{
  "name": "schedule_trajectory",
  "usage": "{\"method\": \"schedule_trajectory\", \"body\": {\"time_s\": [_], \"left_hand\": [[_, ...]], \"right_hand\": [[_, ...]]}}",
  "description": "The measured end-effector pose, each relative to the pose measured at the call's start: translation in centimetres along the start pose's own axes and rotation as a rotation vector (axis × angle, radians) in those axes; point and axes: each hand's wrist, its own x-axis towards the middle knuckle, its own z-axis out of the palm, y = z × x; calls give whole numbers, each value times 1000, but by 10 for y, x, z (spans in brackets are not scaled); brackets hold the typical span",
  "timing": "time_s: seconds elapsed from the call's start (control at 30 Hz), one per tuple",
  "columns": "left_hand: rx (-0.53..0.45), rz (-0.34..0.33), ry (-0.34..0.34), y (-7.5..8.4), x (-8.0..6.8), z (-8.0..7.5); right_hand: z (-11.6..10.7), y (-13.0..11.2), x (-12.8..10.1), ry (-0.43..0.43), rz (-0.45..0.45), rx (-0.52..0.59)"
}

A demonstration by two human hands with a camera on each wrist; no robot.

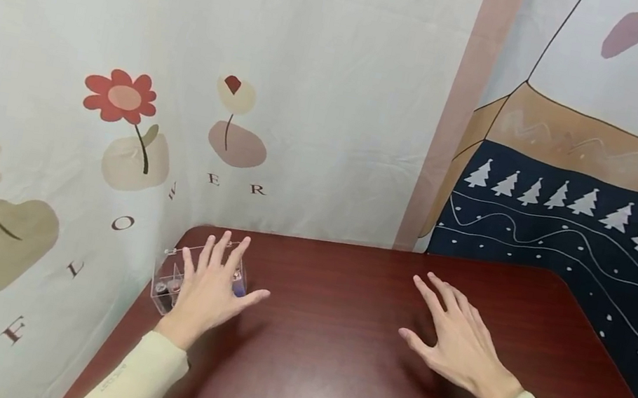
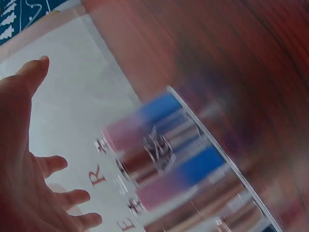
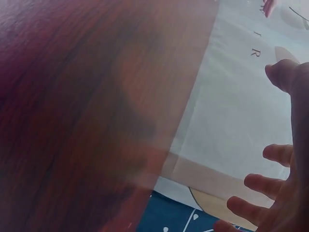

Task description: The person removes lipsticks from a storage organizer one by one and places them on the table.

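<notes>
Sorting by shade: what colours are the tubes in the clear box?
Blue and pink, with silvery middles; the tubes in the clear box show best in the left wrist view.

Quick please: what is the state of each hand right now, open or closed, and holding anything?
Left hand: open, fingers spread over the clear box, gripping nothing.
Right hand: open, fingers spread above the table, holding nothing.

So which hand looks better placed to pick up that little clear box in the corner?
The left hand, I'd say. It hovers right over the clear box at the table's far left corner, fingers spread. The right hand is well off to the right, over bare wood.
</notes>
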Motion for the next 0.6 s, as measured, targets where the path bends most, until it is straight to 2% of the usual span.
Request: {"method": "schedule_trajectory", "body": {"time_s": [0.37, 0.6], "left_hand": [[-28, -61, 9, -40, 1, -10], [-42, -110, -8, -60, -5, -15]], "right_hand": [[3, -8, 11, 14, -44, 20], [3, -15, 17, -15, -63, 41]]}}
